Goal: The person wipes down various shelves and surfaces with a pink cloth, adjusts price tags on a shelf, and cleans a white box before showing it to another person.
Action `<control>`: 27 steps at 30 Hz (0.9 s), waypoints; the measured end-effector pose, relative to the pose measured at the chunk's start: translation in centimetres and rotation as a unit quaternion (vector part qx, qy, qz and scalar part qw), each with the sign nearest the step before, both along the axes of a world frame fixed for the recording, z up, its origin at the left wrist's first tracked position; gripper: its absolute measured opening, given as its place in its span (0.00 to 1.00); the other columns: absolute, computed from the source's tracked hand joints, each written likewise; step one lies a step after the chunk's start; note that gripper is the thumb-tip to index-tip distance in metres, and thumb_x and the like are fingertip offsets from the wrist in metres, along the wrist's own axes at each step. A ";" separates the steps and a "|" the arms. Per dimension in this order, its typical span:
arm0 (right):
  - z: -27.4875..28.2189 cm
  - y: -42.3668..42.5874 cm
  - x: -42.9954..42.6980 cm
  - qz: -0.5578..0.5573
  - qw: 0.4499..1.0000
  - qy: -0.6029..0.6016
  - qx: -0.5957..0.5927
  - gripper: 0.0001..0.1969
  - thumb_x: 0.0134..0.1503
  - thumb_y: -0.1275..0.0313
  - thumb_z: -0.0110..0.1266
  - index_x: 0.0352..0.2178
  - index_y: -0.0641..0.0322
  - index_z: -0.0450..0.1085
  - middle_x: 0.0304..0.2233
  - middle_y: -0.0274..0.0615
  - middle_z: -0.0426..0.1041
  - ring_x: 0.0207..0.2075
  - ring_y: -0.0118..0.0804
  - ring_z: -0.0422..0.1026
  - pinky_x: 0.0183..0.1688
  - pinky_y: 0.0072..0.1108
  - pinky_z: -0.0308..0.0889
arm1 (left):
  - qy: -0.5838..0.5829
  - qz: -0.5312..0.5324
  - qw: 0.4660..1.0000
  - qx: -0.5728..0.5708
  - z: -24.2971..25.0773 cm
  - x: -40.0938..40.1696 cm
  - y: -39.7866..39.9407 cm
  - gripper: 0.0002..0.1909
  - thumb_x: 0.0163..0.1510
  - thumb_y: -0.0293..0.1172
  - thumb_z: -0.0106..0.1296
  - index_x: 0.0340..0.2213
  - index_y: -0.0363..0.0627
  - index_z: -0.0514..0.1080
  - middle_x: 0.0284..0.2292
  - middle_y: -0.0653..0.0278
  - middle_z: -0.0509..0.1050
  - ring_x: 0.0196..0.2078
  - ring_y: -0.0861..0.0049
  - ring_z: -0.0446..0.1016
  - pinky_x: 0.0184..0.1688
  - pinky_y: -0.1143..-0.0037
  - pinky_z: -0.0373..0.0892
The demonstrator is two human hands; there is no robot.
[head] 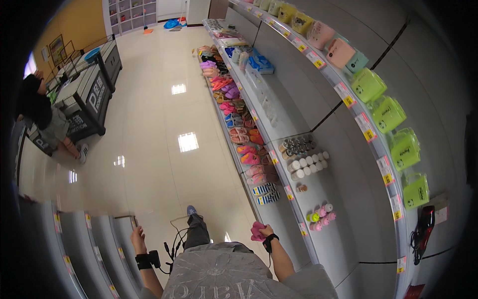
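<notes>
My right hand (pixel 267 231) grips a crumpled pink cloth (pixel 257 232) beside the lower front edge of the right-hand shelving. Low at my left side hangs my left hand (pixel 139 240), with nothing in it and its fingers loosely bent. Dark bands with small devices and cables circle both wrists. Nearest to the right hand is the grey bottom shelf (pixel 278 228), where a pair of striped slippers (pixel 266 193) lies farther along. On the shelf above stand several small bottles (pixel 322 216) with pink, green and white parts.
White-lidded jars (pixel 308 164) and dark-lidded jars (pixel 298 145) stand farther along the middle shelf. Green containers (pixel 405 149) and a hair dryer (pixel 424 231) occupy the upper shelf. Grey shelving (pixel 93 254) rises at left. A person (pixel 48 108) stands by a counter (pixel 89 86).
</notes>
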State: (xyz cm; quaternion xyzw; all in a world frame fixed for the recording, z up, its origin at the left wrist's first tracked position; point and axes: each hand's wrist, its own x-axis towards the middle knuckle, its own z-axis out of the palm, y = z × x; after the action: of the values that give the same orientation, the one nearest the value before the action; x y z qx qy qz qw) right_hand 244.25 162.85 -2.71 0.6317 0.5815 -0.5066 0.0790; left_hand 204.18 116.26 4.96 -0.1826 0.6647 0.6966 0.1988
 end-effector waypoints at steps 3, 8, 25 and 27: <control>-0.3 -0.4 -1.7 -0.100 0.994 -0.001 -0.041 0.28 0.38 0.71 0.58 0.44 0.71 0.63 0.37 0.51 0.72 0.38 0.42 0.74 0.39 0.27 0.71 | 0.014 0.032 0.998 0.047 0.7 -6.6 3.3 0.17 0.50 0.39 0.53 0.36 0.40 0.71 0.36 0.66 0.70 0.42 0.77 0.66 0.41 0.74 0.61; -1.5 0.1 -3.6 -0.119 0.992 -0.040 0.020 0.31 0.37 0.63 0.59 0.42 0.72 0.63 0.34 0.54 0.73 0.34 0.44 0.74 0.36 0.28 0.71 | 0.081 -0.102 0.991 -0.008 5.9 -19.2 12.4 0.12 0.49 0.39 0.53 0.33 0.44 0.72 0.33 0.68 0.71 0.40 0.79 0.66 0.41 0.75 0.60; 1.8 -18.4 3.4 -0.518 0.830 0.034 0.204 0.25 0.43 0.63 0.59 0.41 0.68 0.67 0.31 0.49 0.74 0.33 0.40 0.74 0.35 0.27 0.69 | 0.073 -0.558 0.826 0.024 1.5 -19.5 44.0 0.23 0.50 0.43 0.50 0.43 0.39 0.67 0.43 0.59 0.69 0.48 0.71 0.65 0.50 0.67 0.58; 4.7 -21.6 6.0 -0.584 0.774 0.113 0.217 0.24 0.46 0.65 0.57 0.43 0.68 0.66 0.33 0.42 0.73 0.35 0.32 0.71 0.38 0.21 0.67 | 0.059 -0.590 0.805 0.024 4.0 -13.5 47.3 0.18 0.50 0.40 0.49 0.39 0.42 0.69 0.41 0.64 0.70 0.47 0.74 0.65 0.47 0.70 0.57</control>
State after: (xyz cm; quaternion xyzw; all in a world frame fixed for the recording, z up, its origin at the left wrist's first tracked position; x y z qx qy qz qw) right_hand 250.27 141.27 2.00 0.7885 0.1996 -0.3830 -0.4379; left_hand 190.65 163.57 9.01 0.2910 0.6379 0.4702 0.5360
